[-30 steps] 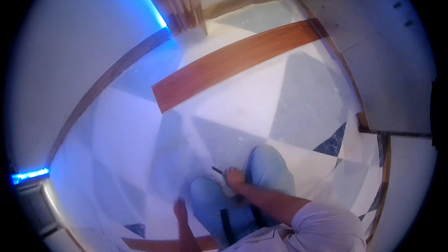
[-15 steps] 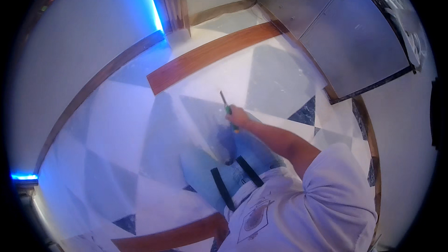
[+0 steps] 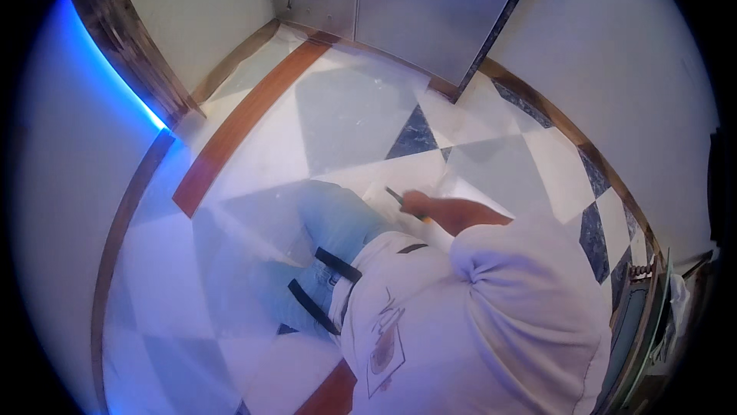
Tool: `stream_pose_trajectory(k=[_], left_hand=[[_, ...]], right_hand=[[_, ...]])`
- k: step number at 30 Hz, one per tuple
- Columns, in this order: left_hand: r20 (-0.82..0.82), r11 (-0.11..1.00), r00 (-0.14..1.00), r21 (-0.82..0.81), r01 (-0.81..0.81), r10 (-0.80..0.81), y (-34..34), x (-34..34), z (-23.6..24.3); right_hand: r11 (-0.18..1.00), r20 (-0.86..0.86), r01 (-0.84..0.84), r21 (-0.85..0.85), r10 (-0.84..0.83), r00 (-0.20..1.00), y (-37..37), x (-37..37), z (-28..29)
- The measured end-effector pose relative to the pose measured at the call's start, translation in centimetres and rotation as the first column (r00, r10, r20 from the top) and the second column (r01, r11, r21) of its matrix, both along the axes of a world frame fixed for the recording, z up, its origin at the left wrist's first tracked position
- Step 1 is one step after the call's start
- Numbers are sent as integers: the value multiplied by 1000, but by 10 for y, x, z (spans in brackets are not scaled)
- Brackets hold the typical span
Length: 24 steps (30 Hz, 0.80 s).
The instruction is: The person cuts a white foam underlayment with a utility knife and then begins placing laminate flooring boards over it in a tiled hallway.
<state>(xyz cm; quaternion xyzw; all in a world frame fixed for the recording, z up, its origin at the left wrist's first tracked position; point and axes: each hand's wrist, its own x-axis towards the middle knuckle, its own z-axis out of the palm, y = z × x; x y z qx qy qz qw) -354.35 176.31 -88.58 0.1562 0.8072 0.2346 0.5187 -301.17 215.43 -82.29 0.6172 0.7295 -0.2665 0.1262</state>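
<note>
So, a slim dark tool is being held in the right hand, with the fingers closed around it; a bit of yellow-orange can be made out at the lower end, but the exact type is lost to blur and small size. It's held over the pale floor, just past the right side of the jeans, tip pointed up and left. The left hand is out of view, so it can't be told how its fingers are set. Further forward, a long reddish-brown plank is laid at a slant across the big grey and white floor shapes, well apart from the tool, its far end near the base of a grey cabinet. Part of a second reddish plank can be spotted at the bottom edge, partly covered by the light shirt. Two black straps can be seen over the jeans. On the left, the wall is edged by a glowing blue strip beside a brown wooden post, and some dark blue-black marbled patches are shown toward the right.
</note>
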Motion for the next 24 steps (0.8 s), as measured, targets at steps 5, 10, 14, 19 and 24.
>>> stream_pose_trajectory(k=[5, 10, 14, 19, 24], left_hand=[[4, 1000, 1000, 1, 26, -26, -6, 3, 3], [28, 1000, 999, 2, 25, -25, -11, 14, 3], [16, 1000, 1000, -12, -9, 10, -29, 9, 9], [6, 998, 998, -14, -63, 63, -50, 7, 17], [31, 997, 997, -25, -77, 77, -54, 19, 18]], right_hand=[[998, 58, -24, -58, 27, 998, -63, 17, -13], [900, 182, -370, -231, 413, 892, -46, 5, -26], [907, 50, -276, -319, 307, 950, -60, -3, -42], [875, -149, -193, -445, 140, 979, -67, -33, -49], [852, -45, -190, -488, 194, 980, -74, -29, -70]])
